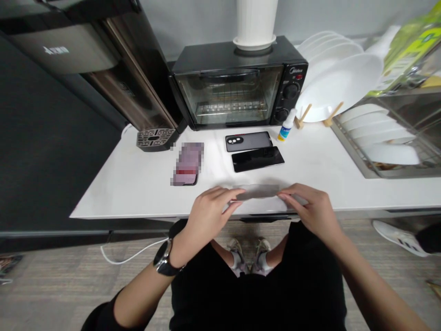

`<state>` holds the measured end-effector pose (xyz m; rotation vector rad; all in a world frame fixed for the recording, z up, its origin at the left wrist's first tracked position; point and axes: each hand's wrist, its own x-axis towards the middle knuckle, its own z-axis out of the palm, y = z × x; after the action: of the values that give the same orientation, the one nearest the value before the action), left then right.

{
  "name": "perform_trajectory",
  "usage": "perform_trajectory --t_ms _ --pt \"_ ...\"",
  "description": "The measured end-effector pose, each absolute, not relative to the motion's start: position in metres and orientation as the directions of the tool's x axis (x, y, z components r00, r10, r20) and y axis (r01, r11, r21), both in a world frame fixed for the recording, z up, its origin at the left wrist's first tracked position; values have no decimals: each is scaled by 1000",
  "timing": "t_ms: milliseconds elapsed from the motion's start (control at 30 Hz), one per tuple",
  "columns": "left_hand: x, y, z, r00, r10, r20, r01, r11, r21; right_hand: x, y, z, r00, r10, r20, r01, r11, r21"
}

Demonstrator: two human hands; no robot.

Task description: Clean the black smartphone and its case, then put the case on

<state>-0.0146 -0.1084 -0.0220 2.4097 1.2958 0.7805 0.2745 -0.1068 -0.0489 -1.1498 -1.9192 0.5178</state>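
A thin grey cloth (258,191) is stretched flat between my two hands, just above the counter's front edge. My left hand (214,209) pinches its left end between thumb and fingers. At the right end, my right hand (308,204) grips it the same way. Just beyond the cloth lies a black phone (258,159), its dark screen facing up. Behind that phone is a phone case (248,141) with camera cut-outs. A small spray bottle (286,126) with a white top stands upright to the right of the case.
Another phone (188,163), its screen blurred out, lies on the white counter (117,188) at left. Behind stand a drinks dispenser (138,82) and a toaster oven (237,92) bearing a white pot (257,23). White plates (339,87) and a dish basin (358,161) occupy the right.
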Motion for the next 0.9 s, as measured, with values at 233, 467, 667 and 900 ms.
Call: perform_trajectory --t_ms 233,467,667,900 --pt "-11 -69 -34 429 881 200 752 -471 461 276 -72 -59 -269 882 386 663 461 -590" --pt "-13 -67 -30 504 802 321 725 -595 348 271 -74 -56 -203 875 440 745 430 -510" --pt "-23 -95 -36 806 560 193 545 -829 126 273 -111 -57 -487 732 477 607 676 -418" --pt "-27 -119 -62 773 478 417 546 -836 -53 281 -138 -86 -579 636 510 599 756 -263"
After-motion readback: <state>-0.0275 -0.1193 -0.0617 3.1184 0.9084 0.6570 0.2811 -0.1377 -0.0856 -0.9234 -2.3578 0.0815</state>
